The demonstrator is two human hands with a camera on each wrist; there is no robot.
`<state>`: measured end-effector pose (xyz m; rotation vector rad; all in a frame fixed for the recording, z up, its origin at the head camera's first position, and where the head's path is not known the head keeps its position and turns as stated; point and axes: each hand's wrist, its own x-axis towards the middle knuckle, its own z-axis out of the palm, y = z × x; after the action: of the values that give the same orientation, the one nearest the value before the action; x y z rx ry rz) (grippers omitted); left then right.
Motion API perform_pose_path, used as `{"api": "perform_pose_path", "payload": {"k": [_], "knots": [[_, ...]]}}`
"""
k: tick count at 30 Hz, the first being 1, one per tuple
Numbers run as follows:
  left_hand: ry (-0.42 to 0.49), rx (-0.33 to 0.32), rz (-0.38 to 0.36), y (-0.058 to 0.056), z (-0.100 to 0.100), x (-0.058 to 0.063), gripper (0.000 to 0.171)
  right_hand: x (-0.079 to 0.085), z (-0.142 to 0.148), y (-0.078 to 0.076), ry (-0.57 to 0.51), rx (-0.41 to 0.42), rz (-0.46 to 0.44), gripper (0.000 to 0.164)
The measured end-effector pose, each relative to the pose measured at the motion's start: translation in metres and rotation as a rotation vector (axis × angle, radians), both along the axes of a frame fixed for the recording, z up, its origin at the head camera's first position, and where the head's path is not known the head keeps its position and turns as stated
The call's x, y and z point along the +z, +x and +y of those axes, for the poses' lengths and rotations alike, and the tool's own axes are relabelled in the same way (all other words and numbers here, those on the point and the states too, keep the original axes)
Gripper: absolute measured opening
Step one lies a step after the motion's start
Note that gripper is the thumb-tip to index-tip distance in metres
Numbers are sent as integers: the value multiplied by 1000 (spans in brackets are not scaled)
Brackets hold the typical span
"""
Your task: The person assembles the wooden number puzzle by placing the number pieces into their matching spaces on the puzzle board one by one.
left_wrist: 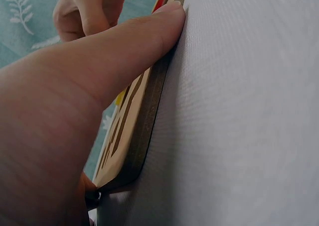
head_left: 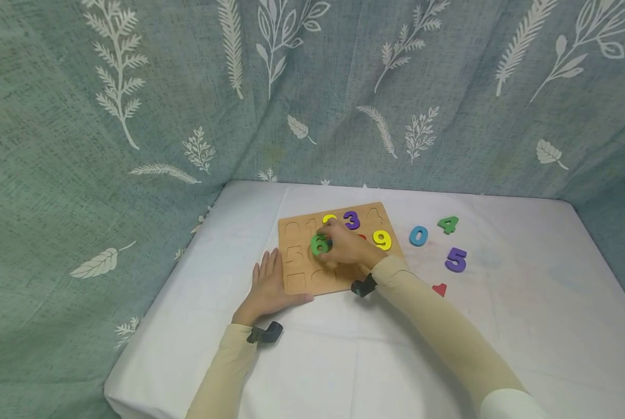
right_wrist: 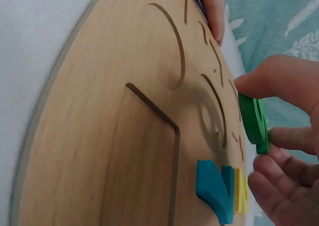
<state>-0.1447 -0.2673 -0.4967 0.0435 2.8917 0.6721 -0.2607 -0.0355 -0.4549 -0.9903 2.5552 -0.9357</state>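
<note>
Two beige sleeves (head_left: 433, 326) are seen nearest. One green six (head_left: 318, 249) is pinched between thumb and fingers of the right hand (head_left: 348, 241), above one wooden board (head_left: 341, 280), whose edge is touched by the outspread left hand (head_left: 267, 289). Four loose numerals (head_left: 450, 224) are laid at the board's right.

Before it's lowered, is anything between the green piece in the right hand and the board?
Nothing visible: the right wrist view shows open space between the green piece and the board. The nearby blue piece sits off to one side.
</note>
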Motion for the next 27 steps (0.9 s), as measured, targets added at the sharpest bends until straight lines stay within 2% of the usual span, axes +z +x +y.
{"api": "perform_pose_path", "payload": {"k": [14, 27], "knots": [[23, 5, 20, 0, -1, -4, 148, -7, -9, 0, 10, 40, 30, 60], [8, 15, -6, 1, 0, -1, 149, -12, -11, 2, 22, 48, 17, 62]]}}
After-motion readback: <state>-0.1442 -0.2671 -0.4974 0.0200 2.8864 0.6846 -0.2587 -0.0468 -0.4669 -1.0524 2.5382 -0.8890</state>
